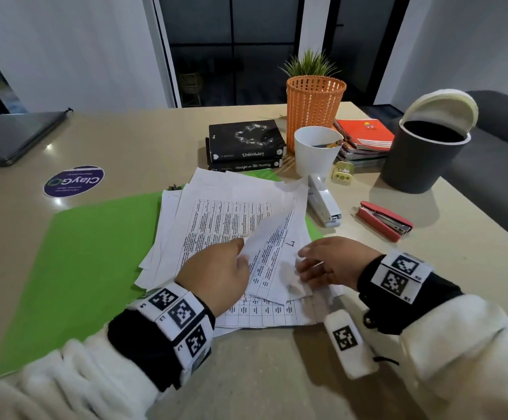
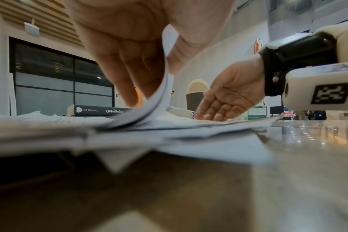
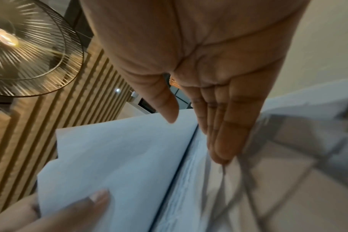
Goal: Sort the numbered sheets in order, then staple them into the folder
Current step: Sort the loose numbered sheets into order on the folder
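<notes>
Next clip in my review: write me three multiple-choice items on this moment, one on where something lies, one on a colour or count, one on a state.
1. Where does the white stapler lie?
A. On the table right of the sheets
B. On the black books
C. Inside the orange basket

2. What colour is the folder under the sheets?
A. Red
B. Green
C. Blue

3. What is the left hand doing?
A. Resting flat on bare table
B. Lifting the edge of a sheet
C. Gripping a stapler

Answers:
1. A: it lies on the tabletop just past the right edge of the sheets, near the white cup.
2. B: bright green shows to the left of the sheets.
3. B: the left wrist view shows a sheet curled up between thumb and fingers, while the right hand rests flat on the pile.
</notes>
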`<state>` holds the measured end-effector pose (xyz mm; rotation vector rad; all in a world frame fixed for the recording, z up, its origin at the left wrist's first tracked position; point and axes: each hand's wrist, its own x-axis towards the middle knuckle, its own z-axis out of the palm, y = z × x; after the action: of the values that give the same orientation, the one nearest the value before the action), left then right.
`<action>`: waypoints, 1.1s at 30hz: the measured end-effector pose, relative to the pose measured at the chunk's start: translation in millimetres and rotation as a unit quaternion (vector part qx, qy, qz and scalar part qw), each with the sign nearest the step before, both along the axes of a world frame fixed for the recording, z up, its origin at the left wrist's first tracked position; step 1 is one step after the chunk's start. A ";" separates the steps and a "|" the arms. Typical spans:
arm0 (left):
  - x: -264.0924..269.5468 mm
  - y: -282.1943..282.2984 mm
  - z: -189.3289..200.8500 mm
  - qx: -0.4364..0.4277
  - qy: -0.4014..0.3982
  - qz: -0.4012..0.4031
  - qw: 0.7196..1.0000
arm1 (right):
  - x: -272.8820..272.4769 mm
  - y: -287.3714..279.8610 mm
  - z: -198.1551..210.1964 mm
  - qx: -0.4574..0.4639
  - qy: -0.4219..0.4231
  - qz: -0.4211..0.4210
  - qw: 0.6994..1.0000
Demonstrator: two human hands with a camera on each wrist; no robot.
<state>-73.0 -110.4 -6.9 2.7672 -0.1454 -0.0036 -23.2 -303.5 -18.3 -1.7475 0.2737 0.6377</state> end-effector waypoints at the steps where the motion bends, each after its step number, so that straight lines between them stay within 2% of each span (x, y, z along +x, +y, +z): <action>1: 0.8 0.1 0.1 -0.005 -0.003 0.001 1.000 | -0.7 -1.6 -2.3 -0.004 -0.001 -0.001 1.000; 8: 2.3 0.9 -2.7 -0.011 0.004 -0.026 1.000 | 0.1 4.3 -4.0 0.052 0.007 -0.032 0.998; 14: 3.2 1.8 -6.9 0.028 0.009 -0.074 0.997 | 3.8 13.3 -1.9 0.046 0.006 -0.014 0.999; 19: 1.8 2.8 -5.1 0.027 0.010 -0.091 0.995 | 7.4 21.4 1.2 -0.007 0.007 0.031 0.999; 23: 0.2 1.0 -1.8 0.033 -0.016 -0.079 0.996 | 11.3 29.3 5.1 -0.111 -0.044 0.063 0.991; 28: -0.8 -0.2 1.6 0.011 -0.066 -0.041 0.997 | 14.0 29.4 8.9 0.015 -0.011 0.014 1.000; 33: -1.1 3.4 1.9 -0.050 -0.131 -0.014 0.990 | 11.0 18.3 9.9 0.026 0.028 0.031 0.999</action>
<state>-74.1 -107.0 -4.9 2.6531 -0.2464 0.3505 -12.2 -285.2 -8.4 -1.6947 0.2401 0.7323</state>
